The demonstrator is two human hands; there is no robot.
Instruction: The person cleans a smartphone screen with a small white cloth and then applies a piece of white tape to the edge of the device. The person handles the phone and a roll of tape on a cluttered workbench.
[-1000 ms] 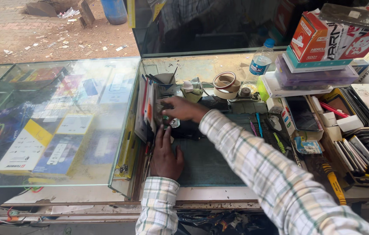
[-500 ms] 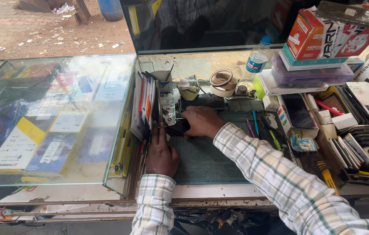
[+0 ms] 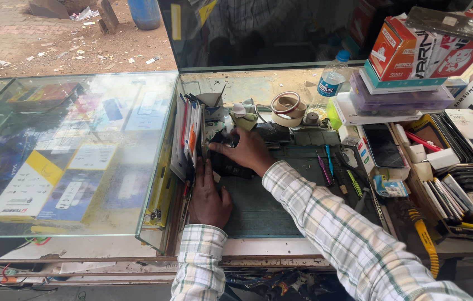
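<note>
Head view of a repair bench set beside a glass display case [image 3: 75, 150]. The left hand [image 3: 208, 198] lies flat and open, palm down, on the dark green work mat [image 3: 264, 206], its fingers stretched forward against the foot of a row of upright flat packets [image 3: 189, 136]; so placed, it seems to brace the stack and keep it from sliding or tipping. The right hand [image 3: 247, 151] reaches across from the right, its fingers curled around a small dark object [image 3: 226, 161] that rests on the mat just ahead of the left fingertips; the object is largely covered, so its kind cannot be told, and whether it is gripped firmly or only steadied cannot be told either. Rolls of tape [image 3: 286, 106] and a clear water bottle [image 3: 330, 81] stand at the back edge, out of the working area. Coloured hand tools [image 3: 337, 167] lie along the right margin of the mat, within easy reach of the right hand. Stacked boxes [image 3: 415, 56] and trays of flat parts [image 3: 459, 184] fill the right side, well apart from both hands
</note>
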